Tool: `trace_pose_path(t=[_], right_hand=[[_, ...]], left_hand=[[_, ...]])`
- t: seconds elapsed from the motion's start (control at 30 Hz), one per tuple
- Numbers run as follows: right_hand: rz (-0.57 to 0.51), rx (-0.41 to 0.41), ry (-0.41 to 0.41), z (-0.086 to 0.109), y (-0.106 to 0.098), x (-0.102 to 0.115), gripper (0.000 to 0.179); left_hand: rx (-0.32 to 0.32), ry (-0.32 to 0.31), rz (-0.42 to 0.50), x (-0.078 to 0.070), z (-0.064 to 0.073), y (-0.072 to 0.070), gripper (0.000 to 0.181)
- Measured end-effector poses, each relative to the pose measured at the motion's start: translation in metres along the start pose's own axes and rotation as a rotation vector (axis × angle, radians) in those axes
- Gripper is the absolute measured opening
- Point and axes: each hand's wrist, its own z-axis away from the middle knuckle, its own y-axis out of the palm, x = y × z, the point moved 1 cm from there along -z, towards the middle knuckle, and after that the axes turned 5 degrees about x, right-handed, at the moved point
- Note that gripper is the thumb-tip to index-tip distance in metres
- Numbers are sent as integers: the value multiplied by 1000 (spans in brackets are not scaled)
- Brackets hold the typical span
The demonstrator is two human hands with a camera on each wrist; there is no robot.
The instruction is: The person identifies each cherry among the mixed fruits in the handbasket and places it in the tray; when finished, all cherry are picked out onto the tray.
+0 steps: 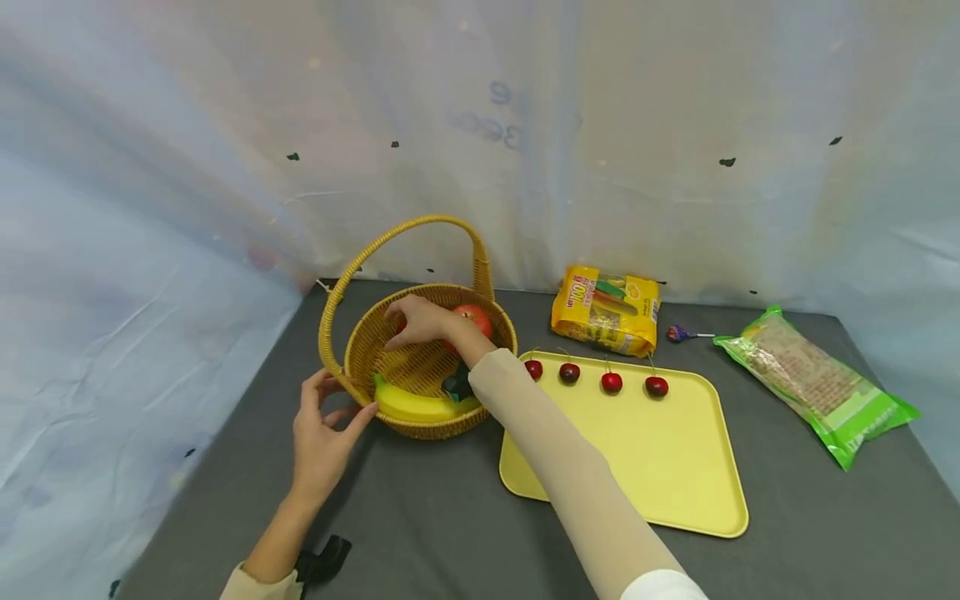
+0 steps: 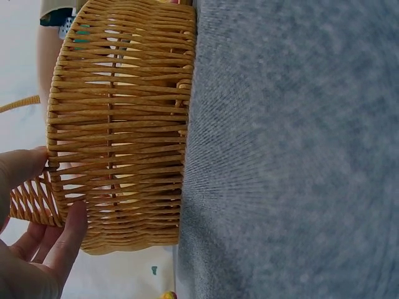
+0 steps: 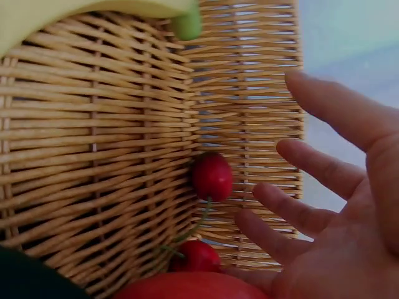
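Wicker basket (image 1: 431, 430) on a dark grey tabletop (image 1: 435, 517)

Nearest, at the left, a black device (image 1: 326, 560) sits at the left wrist, beside a beige sleeve. Just beyond it, the left hand (image 1: 321, 446) grips the basket at the near left, thumb and fingers around the foot of its tall handle (image 1: 442, 220). To the right lies a yellow tray (image 1: 675, 467), its near left part crossed by the right sleeve (image 1: 555, 442). The basket stands left of the tray, with a banana (image 1: 420, 407) lying along its near side inside

Farther in, the right hand (image 1: 422, 321) is over the inside of the basket, its fingers spread and released, holding nothing. Near them, against the woven wall, are two red cherries (image 3: 212, 177) with green stems, and beside those a larger round red fruit (image 1: 476, 317)

Along the tray's far edge, four cherries (image 1: 611, 382) stand in a row. A green-ended bag (image 1: 813, 375) lies at the far right, then a lollipop (image 1: 677, 333), then a yellow packet (image 1: 607, 310). Farthest, a pale plastic sheet (image 1: 637, 100) hangs behind everything
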Motion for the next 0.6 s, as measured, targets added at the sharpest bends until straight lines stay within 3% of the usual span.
trace_pose_path(t=[0.17,0.4,0.6], right_hand=[[73,-24,43,-7,6,-2,50],[40,19,12,-8,7,0,44],[10,85,36,-5,10,-2,42]], left_hand=[[-5,-1,-10,-1,1,2,69],[-19,-3,-28,-3,0,0,69],[-9,9,-45,-3,-1,0,70]])
